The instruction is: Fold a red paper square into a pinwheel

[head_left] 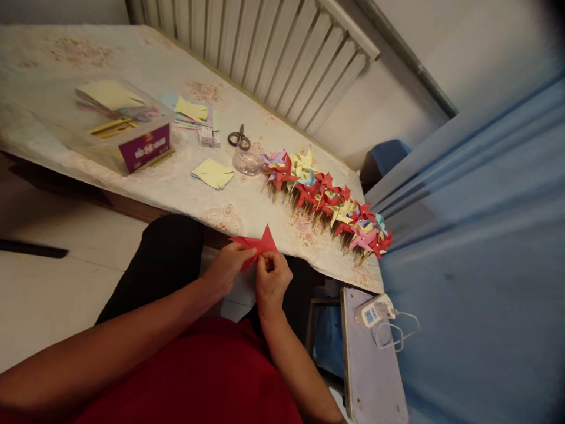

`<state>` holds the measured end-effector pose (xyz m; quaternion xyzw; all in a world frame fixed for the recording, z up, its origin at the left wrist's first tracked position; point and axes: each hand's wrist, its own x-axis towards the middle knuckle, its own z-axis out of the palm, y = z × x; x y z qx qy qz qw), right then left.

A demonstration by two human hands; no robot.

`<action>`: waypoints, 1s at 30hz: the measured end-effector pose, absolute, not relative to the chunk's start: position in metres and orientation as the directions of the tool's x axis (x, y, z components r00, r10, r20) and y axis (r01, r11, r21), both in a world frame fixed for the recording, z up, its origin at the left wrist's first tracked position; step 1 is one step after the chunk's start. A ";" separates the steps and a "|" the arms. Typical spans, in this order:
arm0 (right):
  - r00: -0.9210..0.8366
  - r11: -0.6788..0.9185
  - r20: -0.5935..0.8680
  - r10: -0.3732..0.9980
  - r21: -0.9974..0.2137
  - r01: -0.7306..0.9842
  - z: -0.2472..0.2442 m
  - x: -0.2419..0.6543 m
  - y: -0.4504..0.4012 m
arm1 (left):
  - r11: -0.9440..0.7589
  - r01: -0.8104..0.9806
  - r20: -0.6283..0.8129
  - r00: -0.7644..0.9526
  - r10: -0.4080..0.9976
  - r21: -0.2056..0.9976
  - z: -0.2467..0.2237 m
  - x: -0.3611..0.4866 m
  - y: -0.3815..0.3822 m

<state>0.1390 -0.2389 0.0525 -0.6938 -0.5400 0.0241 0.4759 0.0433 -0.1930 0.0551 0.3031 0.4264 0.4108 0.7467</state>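
Red shirt [198, 377] closest to camera, black-trousered legs beyond it, then both hands at the table's near edge. Red folded paper [265, 242] is up in the hands, at the near edge of the floral-covered table [260, 206]. Left hand [226, 268] pinches it from the left, thumb on top. Right hand [273, 282] has thumb and fingertips closed together at the near side, close to the middle; can't tell if a small part sits between them.

Key relation: paper lies far of the right hand's fingertips and to the right of the left hand's palm. No clear long axis: pointed star, one tip up and far, one left, one near. Middle of it is right at the right fingertips, so right hand is the nearer one there; left hand has the left side.

Finished pinwheels [326, 197] stand in a row far right, nearer the right hand. Yellow-topped paper stack [212, 174] is far of the left hand; clear round container [248, 162] and scissors [239, 140] just beyond it.
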 end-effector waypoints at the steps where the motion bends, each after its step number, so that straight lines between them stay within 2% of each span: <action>1: 0.416 0.034 0.473 0.777 -0.691 0.722 0.053 0.139 -0.239 | 0.479 -0.359 -0.390 0.295 0.872 0.801 0.055 0.043 -0.193; 16: 0.481 -0.002 0.313 0.819 -0.837 0.547 0.055 0.140 -0.240 | 0.522 -0.343 -0.443 0.284 0.850 0.781 0.054 0.043 -0.194; 30: 0.527 -0.049 0.235 0.817 -0.882 0.469 0.055 0.141 -0.237 | 0.484 -0.271 -0.411 0.285 0.866 0.832 0.050 0.042 -0.193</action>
